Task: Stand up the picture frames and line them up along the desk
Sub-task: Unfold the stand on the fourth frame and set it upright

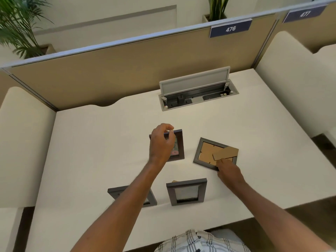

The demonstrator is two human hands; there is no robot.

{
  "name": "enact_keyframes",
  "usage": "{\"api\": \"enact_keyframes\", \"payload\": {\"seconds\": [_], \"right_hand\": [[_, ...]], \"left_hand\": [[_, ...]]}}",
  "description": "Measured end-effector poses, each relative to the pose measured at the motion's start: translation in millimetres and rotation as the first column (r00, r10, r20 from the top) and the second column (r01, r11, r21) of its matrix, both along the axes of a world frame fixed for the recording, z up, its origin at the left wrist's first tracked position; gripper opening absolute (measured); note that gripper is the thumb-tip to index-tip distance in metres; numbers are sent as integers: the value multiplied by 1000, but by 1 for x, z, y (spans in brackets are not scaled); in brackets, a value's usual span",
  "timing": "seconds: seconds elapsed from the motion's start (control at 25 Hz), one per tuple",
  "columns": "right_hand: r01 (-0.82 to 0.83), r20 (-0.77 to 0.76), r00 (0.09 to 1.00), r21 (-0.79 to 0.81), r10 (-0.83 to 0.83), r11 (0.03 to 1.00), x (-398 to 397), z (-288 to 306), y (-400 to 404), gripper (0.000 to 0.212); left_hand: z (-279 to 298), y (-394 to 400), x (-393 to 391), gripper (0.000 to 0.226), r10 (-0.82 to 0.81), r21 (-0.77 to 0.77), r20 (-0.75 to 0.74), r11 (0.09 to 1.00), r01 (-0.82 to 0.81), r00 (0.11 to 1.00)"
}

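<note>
Four dark-framed picture frames are sitting on the desk point(91, 142): two near-edge frames point(187, 191) point(116, 191) are standing, a far frame point(179, 144) is standing upright, and a grey frame point(205, 151) is lying face down, cardboard stand showing.

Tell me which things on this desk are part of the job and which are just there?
Part of the job:
frame under the left hand
frame lying face down
frame near the front edge
frame under the left forearm

Just there:
open cable box
divider panel
number sign
plants
</note>
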State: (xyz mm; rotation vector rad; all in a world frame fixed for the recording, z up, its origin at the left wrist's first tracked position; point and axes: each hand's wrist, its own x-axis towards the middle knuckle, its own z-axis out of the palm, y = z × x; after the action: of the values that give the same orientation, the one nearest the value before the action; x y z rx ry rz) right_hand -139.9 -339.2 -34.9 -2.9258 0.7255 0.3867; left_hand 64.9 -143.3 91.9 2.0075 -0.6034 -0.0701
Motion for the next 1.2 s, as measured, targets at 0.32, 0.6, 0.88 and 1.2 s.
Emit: {"api": "enact_keyframes", "payload": {"seconds": [0.32,0.6,0.88,1.2], "right_hand": [[4,80,997,64,-9,998,-22,-1,-10,24],[12,172,984,130,-35,991,-62,-9,-62,19],[273,307,793,593,-526,758,-78,-18,-79,51],[382,81,737,769,-671,512,-79,-19,-105,60]], "left_hand": [[4,-42,-19,10,-240,107,-219,958,268,946],[-3,-149,-44,41,-213,464,-605,689,556,767],[-56,-200,-116,70,374,436,-821,898,51,430],[-91,-189,-130,57,445,441,-853,894,-81,271]]}}
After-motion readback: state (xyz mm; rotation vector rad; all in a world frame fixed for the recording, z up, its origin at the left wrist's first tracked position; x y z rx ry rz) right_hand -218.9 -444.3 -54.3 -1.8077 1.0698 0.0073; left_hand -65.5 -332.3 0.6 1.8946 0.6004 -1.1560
